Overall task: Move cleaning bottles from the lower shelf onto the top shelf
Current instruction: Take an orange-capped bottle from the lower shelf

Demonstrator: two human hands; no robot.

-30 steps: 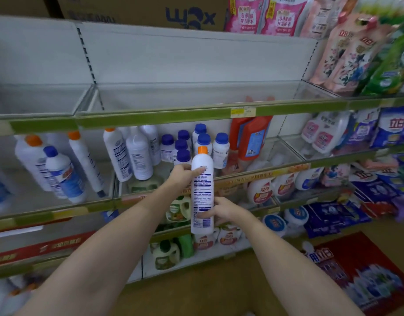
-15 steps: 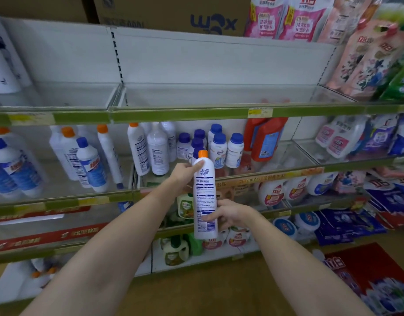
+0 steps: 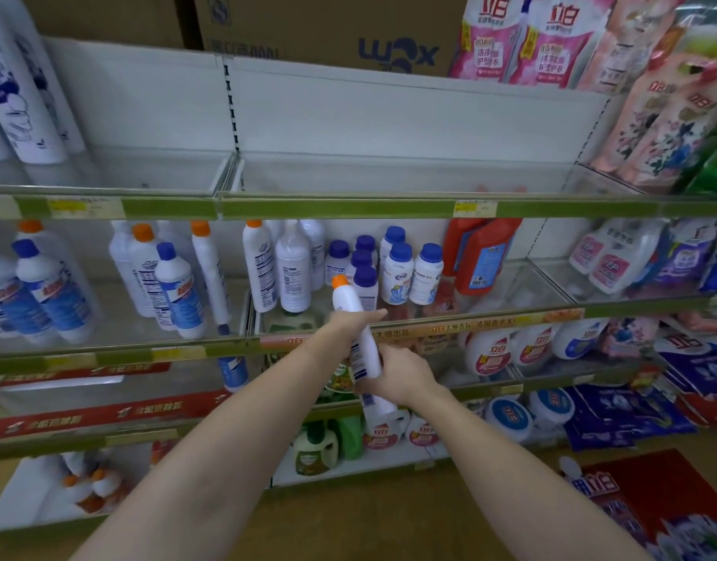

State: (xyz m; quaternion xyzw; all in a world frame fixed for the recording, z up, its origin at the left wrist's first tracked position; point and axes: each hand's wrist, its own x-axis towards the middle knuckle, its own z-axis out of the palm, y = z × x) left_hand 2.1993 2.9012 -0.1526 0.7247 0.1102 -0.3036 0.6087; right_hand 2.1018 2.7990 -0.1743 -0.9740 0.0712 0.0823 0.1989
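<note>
Head view: the bottle (image 3: 358, 346) sits at frame centre, held by both hands in front of the lower shelf (image 3: 429, 330). Its long axis tilts, orange cap up and left, base down and right. The left hand (image 3: 350, 319) wraps the upper body; the right hand (image 3: 397, 376) curls round the lower part. The top shelf (image 3: 348, 204) lies above, toward the upper frame; its bay there looks free, so the lift likely goes up and forward.

Bottle (image 3: 362, 350) in both hands, before lower shelf (image 3: 429, 323); top shelf (image 3: 348, 206) above.
</note>
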